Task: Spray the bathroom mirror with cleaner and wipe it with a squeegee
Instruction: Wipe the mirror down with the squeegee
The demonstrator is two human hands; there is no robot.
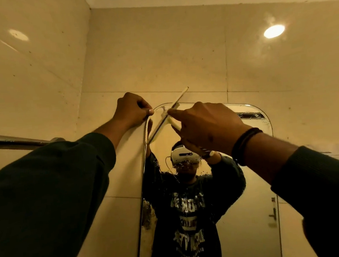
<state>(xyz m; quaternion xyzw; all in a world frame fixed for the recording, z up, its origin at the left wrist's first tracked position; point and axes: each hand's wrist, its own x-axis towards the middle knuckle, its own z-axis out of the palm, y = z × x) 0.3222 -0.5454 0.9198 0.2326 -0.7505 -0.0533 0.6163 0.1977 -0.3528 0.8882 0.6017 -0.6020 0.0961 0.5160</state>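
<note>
Closest to us are two dark green sleeves (48, 198), one on each arm, both reaching up. The right wrist wears two dark bands (245, 144). The right hand (207, 125) is up in front of the top of the mirror (240, 193). Its fingers are curled round the pale handle of the squeegee (165, 119), and one finger points along it. There is one squeegee. Its long thin blade is tilted, with the low end by the mirror's left edge and the high end sticking up past the mirror's top onto the wall (158, 48). The blade looks to lie on the glass near the top left corner. The left hand (131, 111) is just left of that corner, curled into a fist against the wall tiles. It seems to pinch something small and thin, but it is too little to tell what. The two hands are near each other but not touching. There is one mirror, tall with round corners. Lots of tiny wet drops sit on the glass in the middle and lower down. In the glass you can see the person in a dark top with white letters, both arms up, with a white headset on. A door shows in the glass at the lower right. One shiny metal bar (13, 140) runs along the left wall. Two round bright spots of light shine on the glossy tiles, one at the left (18, 35) and one at the right (274, 31).
</note>
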